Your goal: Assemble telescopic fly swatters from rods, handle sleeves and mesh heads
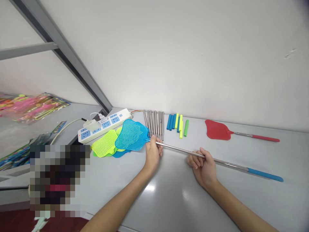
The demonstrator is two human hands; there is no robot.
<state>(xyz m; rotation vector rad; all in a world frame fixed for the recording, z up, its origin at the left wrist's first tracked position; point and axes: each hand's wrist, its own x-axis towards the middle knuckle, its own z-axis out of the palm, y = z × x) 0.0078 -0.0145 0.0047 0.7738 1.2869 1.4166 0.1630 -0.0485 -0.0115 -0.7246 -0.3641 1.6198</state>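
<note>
above the bench (169,196), the blue swatter (132,135) spans from left to right. the left hand (152,151) is closed around its steel rod (178,149) just by the neck; the right hand (204,165) has it too, fingers curled beneath and thumb over. were the left hold to slip, i'd expect the head to drop onto the loose heads (103,144) and push them about. uneven twisting between the hands could bend that thin rod, and the blue grip (265,174), if swung far, might catch the red swatter (218,130). whether the grip touches the bench, i can't tell.

around it, from the left: bagged goods (31,106) lie beyond the metal frame (72,64), then a power strip (106,124) crowds the far side of the loose heads. steel tubes (155,122) lie just beyond the left hand, in the way of any far sweep. coloured sleeves (179,124) come next, and the red swatter lies apart at far right.
</note>
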